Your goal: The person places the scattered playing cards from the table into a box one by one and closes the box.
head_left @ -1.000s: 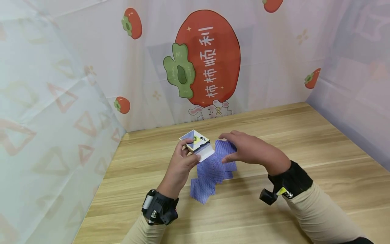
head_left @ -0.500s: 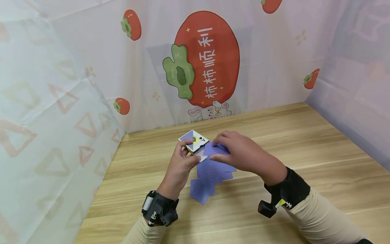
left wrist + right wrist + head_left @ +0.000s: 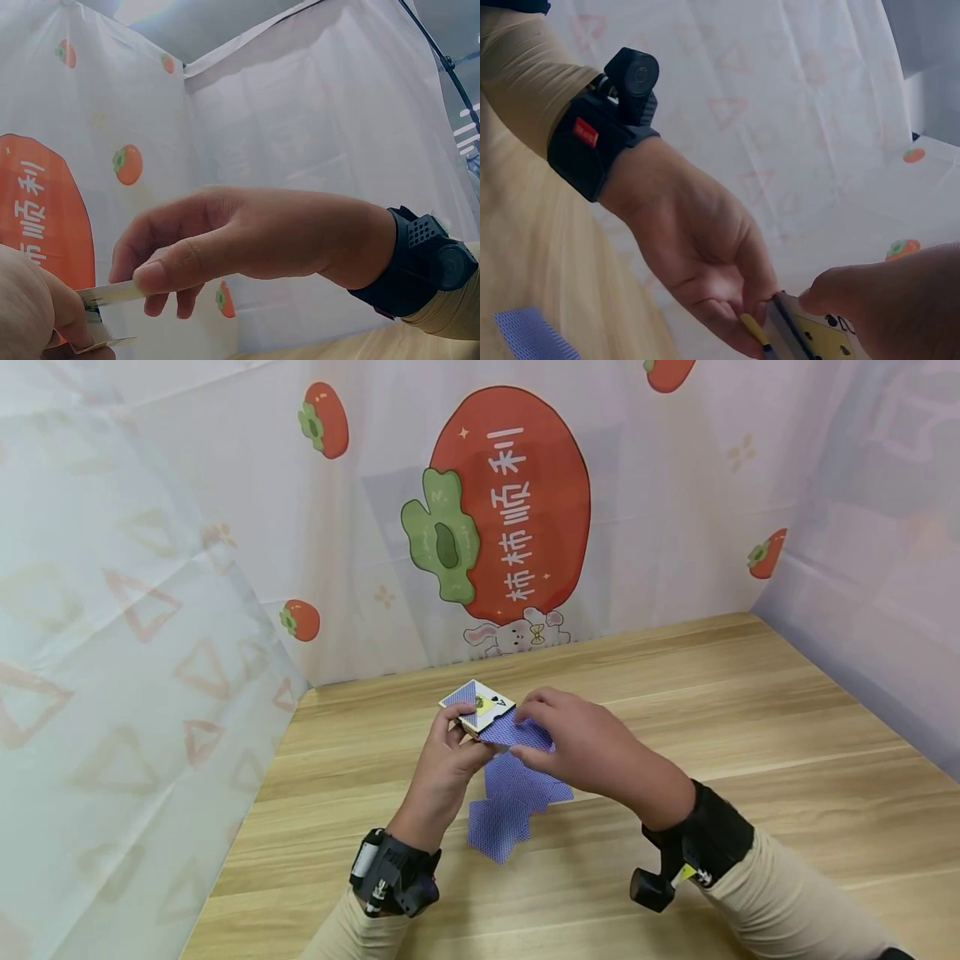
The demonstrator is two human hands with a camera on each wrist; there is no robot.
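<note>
My left hand [image 3: 442, 768] holds a playing card box [image 3: 474, 702] raised over the table, its printed ace-of-spades side up and its mouth toward the right. At that mouth lies a blue-backed playing card [image 3: 517, 732], pinched by my right hand [image 3: 581, 735]; whether it is one card or a few stacked, I cannot tell. The left wrist view shows the right hand [image 3: 262, 236] holding the card's pale edge [image 3: 116, 291] beside the box. Several overlapping blue-backed cards [image 3: 498, 827] lie face down on the table below the hands.
The wooden table [image 3: 720, 710] spreads around the cards. A pale curtain [image 3: 660, 527] with persimmon prints closes off the back, and further cloth walls [image 3: 150, 610] stand at both sides. Each wrist wears a black strap with a camera.
My right hand has moved left with the blue-backed card, bringing it up to the box's mouth, where it covers the white flap. The left hand and box have hardly moved.
</note>
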